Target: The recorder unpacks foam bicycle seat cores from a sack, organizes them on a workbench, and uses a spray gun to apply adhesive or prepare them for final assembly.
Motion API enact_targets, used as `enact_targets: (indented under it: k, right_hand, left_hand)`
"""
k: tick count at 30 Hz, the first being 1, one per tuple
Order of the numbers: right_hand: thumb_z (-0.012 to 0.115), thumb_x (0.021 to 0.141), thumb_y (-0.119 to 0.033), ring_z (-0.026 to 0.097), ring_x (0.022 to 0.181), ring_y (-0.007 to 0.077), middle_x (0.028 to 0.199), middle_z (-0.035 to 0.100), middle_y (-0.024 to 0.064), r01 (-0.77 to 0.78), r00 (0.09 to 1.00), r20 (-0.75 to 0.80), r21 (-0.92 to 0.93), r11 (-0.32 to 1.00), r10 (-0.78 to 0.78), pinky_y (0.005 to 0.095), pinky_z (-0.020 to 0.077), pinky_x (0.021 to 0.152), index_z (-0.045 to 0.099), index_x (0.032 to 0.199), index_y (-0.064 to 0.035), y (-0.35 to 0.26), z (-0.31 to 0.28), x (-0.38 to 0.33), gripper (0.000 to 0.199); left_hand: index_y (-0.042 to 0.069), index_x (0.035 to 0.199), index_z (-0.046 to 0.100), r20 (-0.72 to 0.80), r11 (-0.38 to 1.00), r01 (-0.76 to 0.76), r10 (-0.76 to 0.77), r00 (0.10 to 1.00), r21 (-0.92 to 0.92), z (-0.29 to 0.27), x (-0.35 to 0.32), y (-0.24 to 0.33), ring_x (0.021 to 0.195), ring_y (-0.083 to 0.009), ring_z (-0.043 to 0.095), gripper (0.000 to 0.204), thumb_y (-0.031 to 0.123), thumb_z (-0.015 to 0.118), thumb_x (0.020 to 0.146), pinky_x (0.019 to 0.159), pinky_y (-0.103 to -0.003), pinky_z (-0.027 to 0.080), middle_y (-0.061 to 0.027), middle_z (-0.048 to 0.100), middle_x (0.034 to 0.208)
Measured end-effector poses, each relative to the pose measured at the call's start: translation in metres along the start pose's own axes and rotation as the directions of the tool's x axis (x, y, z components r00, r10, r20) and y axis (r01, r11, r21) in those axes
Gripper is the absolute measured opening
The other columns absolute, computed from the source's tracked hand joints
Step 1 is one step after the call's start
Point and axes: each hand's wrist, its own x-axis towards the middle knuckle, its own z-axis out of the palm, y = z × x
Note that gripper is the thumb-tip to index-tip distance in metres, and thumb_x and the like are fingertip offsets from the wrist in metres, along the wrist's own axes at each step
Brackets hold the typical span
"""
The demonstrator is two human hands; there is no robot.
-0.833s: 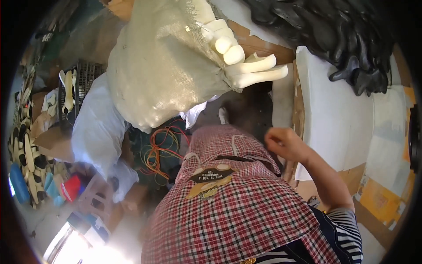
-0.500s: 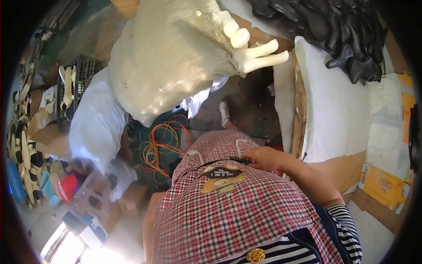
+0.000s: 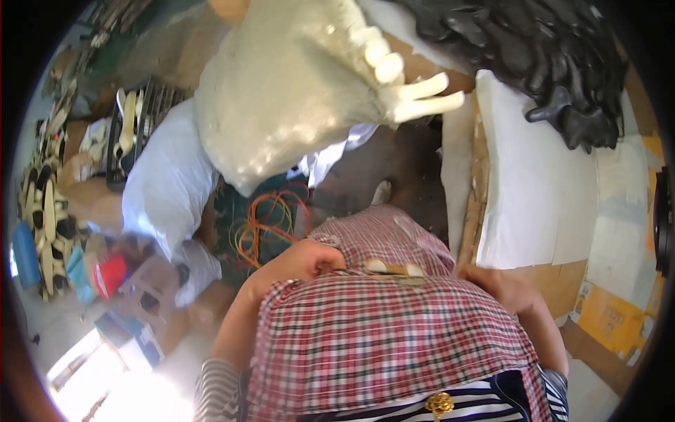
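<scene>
The red-and-white checked apron (image 3: 394, 323) covers my front, its middle bunched in a fold with a printed patch (image 3: 397, 271) partly tucked out of sight. My left hand (image 3: 322, 260) is closed at the left side of this fold, with its fingers curled against the cloth. At the fold's right side, my right hand (image 3: 492, 283) is closed on the apron, its fingertips partly hidden by the fabric. Beyond my hands stands a large beige woven sack (image 3: 274, 105), with cream-coloured moulded pieces (image 3: 429, 98) sticking out of its mouth.
Glossy black moulded pieces (image 3: 534, 63) lie heaped at the far right, beside a white-covered board (image 3: 534, 176). Tangled orange and yellow cords (image 3: 264, 228) rest on the floor. A pale plastic bag (image 3: 169, 176) and a black crate (image 3: 144, 119) stand at left.
My left hand has come up from beside my body to the apron's waist. My right hand has moved right. The apron's front has folded, and a dark strip at the waist has gone from sight.
</scene>
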Motion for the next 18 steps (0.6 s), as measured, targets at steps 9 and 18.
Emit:
enact_targets:
  k: [9, 18]
  right_hand:
    - [0.070, 0.069, -0.001, 0.043, 0.072, 0.0082, 0.077, 0.043, -0.0014, 0.353, 0.932, -0.189, 0.261, 0.899, -0.311, 0.0234, 0.0407, 0.066, 0.045, 0.083, -0.0032, -0.008, -0.011, 0.128, 0.029]
    - [0.066, 0.063, 0.007, 0.048, 0.069, 0.0053, 0.078, 0.050, -0.0028, 0.196, 0.975, 0.003, 0.466, 0.863, -0.223, 0.0210, 0.0400, 0.059, 0.049, 0.089, -0.0033, 0.008, -0.074, 0.135, 0.032]
  left_hand:
    - [0.002, 0.089, 0.057, -0.295, 0.962, 0.244, -0.270, 0.916, -0.121, -0.012, -0.049, 0.008, 0.073, -0.0039, 0.048, 0.021, 0.007, 0.071, 0.073, 0.062, -0.023, 0.041, 0.0023, 0.056, 0.078]
    - [-0.001, 0.111, 0.048, 0.244, 0.883, 0.000, 0.129, 0.961, -0.470, -0.055, 0.048, 0.005, 0.096, -0.0127, 0.056, 0.046, 0.007, 0.073, 0.072, 0.080, -0.029, 0.046, -0.0090, 0.060, 0.104]
